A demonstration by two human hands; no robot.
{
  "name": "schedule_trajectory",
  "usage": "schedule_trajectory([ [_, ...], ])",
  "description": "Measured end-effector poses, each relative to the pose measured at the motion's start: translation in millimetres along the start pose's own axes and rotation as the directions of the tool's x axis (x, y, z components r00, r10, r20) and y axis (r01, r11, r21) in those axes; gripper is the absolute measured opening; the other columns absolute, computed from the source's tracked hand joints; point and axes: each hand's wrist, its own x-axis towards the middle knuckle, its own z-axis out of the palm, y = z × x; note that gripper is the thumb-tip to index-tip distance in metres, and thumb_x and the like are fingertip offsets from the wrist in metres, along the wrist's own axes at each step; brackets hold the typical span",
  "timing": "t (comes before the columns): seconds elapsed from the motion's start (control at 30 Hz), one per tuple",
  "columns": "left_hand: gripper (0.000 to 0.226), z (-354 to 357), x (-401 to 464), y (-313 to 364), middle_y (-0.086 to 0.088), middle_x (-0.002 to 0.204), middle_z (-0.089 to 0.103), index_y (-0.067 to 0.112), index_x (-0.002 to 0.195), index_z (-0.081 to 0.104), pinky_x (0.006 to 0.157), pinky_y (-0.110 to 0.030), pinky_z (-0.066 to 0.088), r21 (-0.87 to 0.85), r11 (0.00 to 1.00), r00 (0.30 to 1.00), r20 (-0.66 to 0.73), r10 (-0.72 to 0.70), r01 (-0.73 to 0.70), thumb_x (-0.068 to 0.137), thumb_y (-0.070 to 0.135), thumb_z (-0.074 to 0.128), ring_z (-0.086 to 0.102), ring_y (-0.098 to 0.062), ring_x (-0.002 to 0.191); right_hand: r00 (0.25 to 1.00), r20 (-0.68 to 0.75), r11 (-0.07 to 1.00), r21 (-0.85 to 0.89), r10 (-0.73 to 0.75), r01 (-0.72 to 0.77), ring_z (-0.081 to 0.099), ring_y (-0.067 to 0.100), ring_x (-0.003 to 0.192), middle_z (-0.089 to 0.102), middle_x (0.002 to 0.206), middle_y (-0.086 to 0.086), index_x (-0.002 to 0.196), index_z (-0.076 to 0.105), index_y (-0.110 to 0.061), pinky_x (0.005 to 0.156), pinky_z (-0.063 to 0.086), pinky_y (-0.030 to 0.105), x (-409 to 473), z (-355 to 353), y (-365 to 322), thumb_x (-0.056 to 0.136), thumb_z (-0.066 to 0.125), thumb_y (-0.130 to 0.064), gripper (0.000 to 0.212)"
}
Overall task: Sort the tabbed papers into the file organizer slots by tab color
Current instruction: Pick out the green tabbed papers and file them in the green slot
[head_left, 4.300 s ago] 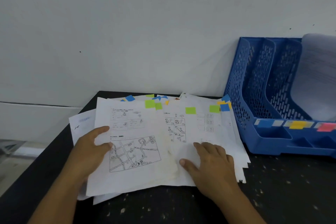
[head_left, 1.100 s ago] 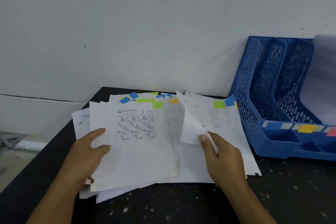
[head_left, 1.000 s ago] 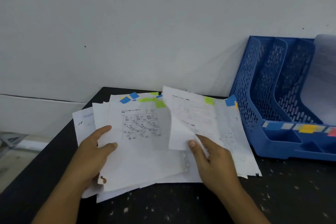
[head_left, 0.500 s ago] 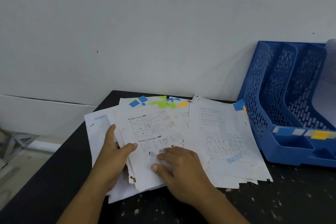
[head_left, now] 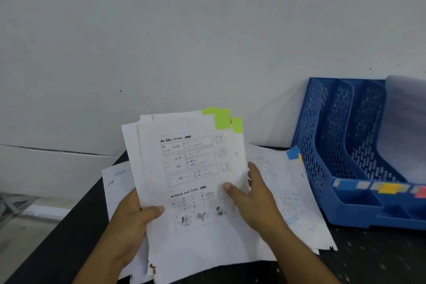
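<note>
My left hand [head_left: 136, 221] grips a bundle of green-tabbed papers [head_left: 191, 168] by its lower left edge and holds it tilted up off the table. Green tabs [head_left: 222, 119] stick out at the bundle's top right. My right hand [head_left: 251, 196] rests on the bundle's right side, thumb on the front sheet. More papers [head_left: 288, 191] lie flat on the black table to the right, one with a blue tab [head_left: 292, 152]. The blue file organizer [head_left: 327, 145] stands at the right, with blue, yellow and red labels on its front.
A white sheet [head_left: 405, 122] stands curled in the organizer's rightmost slot. A few loose papers [head_left: 117, 180] lie under the bundle at the left. The black table [head_left: 69, 237] ends at the left, and a white wall rises right behind it.
Both hands have gathered the green-tabbed sheets and lifted them off the pile into an upright bundle. The spread of papers on the table is now thinner.
</note>
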Motion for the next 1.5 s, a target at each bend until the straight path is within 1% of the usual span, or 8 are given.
schedule_trajectory([
  [0.13, 0.053, 2.2, 0.1, 10.3, -0.005, 0.115, 0.07, 0.019, 0.123, 0.06, 0.097, -0.052, 0.046, -0.005, 0.999, 0.995, 0.084, 0.045, -0.044, 0.082, -0.014, 0.059, 0.066, -0.027, 0.108, 0.983, 0.181, 0.909, 0.413, -0.025, -0.053, 0.065, 0.01, 0.111, 0.068, 0.122, -0.007, 0.13, 0.057, -0.027, 0.102, 0.048, 0.039, 10.0, -23.5, -11.0, 0.089, 0.068, -0.026, 0.042],
  [0.27, 0.07, 13.8, 5.3, 28.3, 0.006, 0.118, 0.069, 0.035, 0.126, 0.053, 0.093, -0.04, 0.049, 0.109, 0.979, 0.984, 0.072, 0.165, -0.173, 0.081, -0.018, 0.058, 0.064, -0.014, 0.111, 0.986, 0.154, 0.863, 0.504, -0.07, -0.017, 0.067, 0.021, 0.109, 0.072, 0.116, 0.003, 0.121, 0.066, -0.016, 0.099, 0.049, 0.047, 8.2, -36.4, -22.1, 0.094, 0.059, -0.012, 0.028],
  [0.53, 0.034, 55.6, 21.7, 77.9, 0.019, 0.106, 0.065, 0.041, 0.107, 0.053, 0.077, -0.027, 0.049, 0.184, 0.909, 0.896, -0.183, 0.406, -0.374, 0.093, 0.011, 0.058, 0.061, -0.003, 0.099, 0.98, -0.084, 0.851, 0.487, -0.18, 0.198, 0.07, 0.007, 0.098, 0.075, 0.105, -0.007, 0.115, 0.067, -0.021, 0.077, 0.057, 0.022, 4.1, -46.2, -46.7, 0.093, 0.061, -0.014, 0.024],
  [0.77, 0.033, 71.0, 18.6, 95.4, 0.013, 0.1, 0.066, 0.034, 0.11, 0.053, 0.067, -0.023, 0.048, 0.117, 0.912, 0.87, -0.273, 0.411, -0.394, 0.089, 0.01, 0.064, 0.063, -0.006, 0.092, 0.963, -0.174, 0.851, 0.454, -0.205, 0.263, 0.068, 0.009, 0.101, 0.073, 0.107, -0.009, 0.113, 0.062, -0.028, 0.086, 0.056, 0.034, 1.6, -49.7, -52.6, 0.092, 0.064, -0.018, 0.024],
  [0.9, 0.021, 74.7, 16.6, 100.9, 0.013, 0.097, 0.068, 0.035, 0.099, 0.056, 0.066, -0.025, 0.047, 0.127, 0.907, 0.873, -0.249, 0.42, -0.401, 0.093, 0.015, 0.058, 0.063, -0.006, 0.091, 0.949, -0.212, 0.844, 0.44, -0.234, 0.306, 0.066, 0.009, 0.108, 0.071, 0.114, -0.009, 0.12, 0.059, -0.025, 0.096, 0.052, 0.041, -2.3, -48.3, -59.3, 0.097, 0.057, -0.021, 0.024],
  [1.3, 0.051, 75.3, 20.9, 98.3, 0.015, 0.102, 0.063, 0.036, 0.126, 0.04, 0.073, -0.029, 0.049, 0.144, 0.897, 0.863, -0.243, 0.442, -0.419, 0.088, 0.016, 0.067, 0.061, -0.006, 0.095, 0.907, -0.302, 0.825, 0.398, -0.294, 0.4, 0.068, 0.006, 0.095, 0.071, 0.103, -0.011, 0.115, 0.056, -0.031, 0.076, 0.056, 0.024, -10.0, -46.6, -70.3, 0.093, 0.061, -0.012, 0.029],
  [1.4, 0.027, 76.4, 23.3, 95.6, 0.012, 0.102, 0.065, 0.031, 0.111, 0.052, 0.067, -0.023, 0.047, 0.173, 0.895, 0.871, -0.215, 0.441, -0.411, 0.091, 0.017, 0.062, 0.062, -0.01, 0.096, 0.914, -0.282, 0.837, 0.387, -0.292, 0.387, 0.069, 0.009, 0.094, 0.073, 0.102, -0.008, 0.11, 0.058, -0.029, 0.079, 0.056, 0.029, -9.8, -46.3, -71.2, 0.095, 0.058, -0.011, 0.023],
  [1.5, 0.028, 79.8, 24.0, 100.2, 0.014, 0.102, 0.065, 0.036, 0.104, 0.051, 0.066, -0.021, 0.047, 0.156, 0.89, 0.864, -0.218, 0.454, -0.428, 0.09, 0.015, 0.062, 0.062, -0.006, 0.094, 0.912, -0.269, 0.829, 0.392, -0.311, 0.398, 0.07, 0.008, 0.087, 0.074, 0.096, -0.008, 0.102, 0.061, -0.026, 0.069, 0.055, 0.023, -11.7, -46.1, -76.1, 0.095, 0.057, -0.009, 0.019],
])
